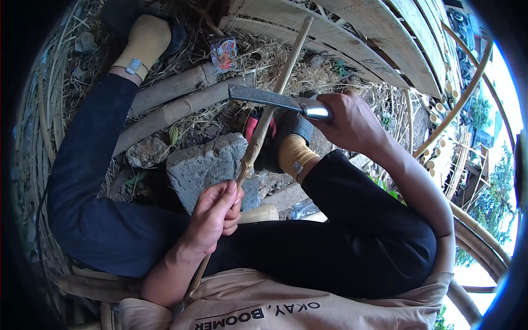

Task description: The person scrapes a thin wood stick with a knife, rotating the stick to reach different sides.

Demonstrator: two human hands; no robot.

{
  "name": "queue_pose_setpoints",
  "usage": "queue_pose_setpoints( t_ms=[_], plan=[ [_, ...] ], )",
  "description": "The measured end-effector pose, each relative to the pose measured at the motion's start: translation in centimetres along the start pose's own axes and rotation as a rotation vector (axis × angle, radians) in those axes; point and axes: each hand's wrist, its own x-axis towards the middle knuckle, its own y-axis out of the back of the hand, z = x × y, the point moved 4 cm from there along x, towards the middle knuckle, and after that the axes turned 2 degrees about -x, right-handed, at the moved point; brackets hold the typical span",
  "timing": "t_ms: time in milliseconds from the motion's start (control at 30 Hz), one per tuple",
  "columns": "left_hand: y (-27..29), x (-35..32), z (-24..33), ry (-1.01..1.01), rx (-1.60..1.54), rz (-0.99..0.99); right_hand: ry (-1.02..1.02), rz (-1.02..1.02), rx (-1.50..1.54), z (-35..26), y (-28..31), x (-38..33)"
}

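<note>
My left hand's fingers (226,193) are curled tight around a thin bamboo stick (268,114), which runs from lower centre of the frame diagonally up to the upper centre. The left hand (213,215) grips it low on its length, just below a knobbly node. My right hand (346,122), right of centre, is closed in a fist on the shiny handle of a broad-bladed knife (269,99); the blade points left and lies across the stick, touching it where the two cross. Beneath the stick sits a grey stone block (203,165), centre frame, with a smaller rock (147,152) to its left. Thick bamboo poles (176,107) lie behind them on dry straw. My dark-trousered legs frame the scene, feet in yellow socks at upper left and centre.
</note>
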Motion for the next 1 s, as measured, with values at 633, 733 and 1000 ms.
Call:
queue_pose_setpoints(
  t_ms=[633, 733, 1000],
  plan=[
    [-0.4, -0.6, 1.9, -0.019, 0.104, 0.057, 0.078, 0.035, 0.007, 0.7, 1.0, -1.0],
    [-0.3, -0.5, 1.9, -0.013, 0.086, 0.052, 0.043, 0.079, 0.111, 0.2, 0.2, -1.5],
    [-1.1, 0.8, 2.2, -0.031, 0.116, 0.082, 0.002, 0.234, 0.106, 1.0, -2.4, 0.5]
  ],
)
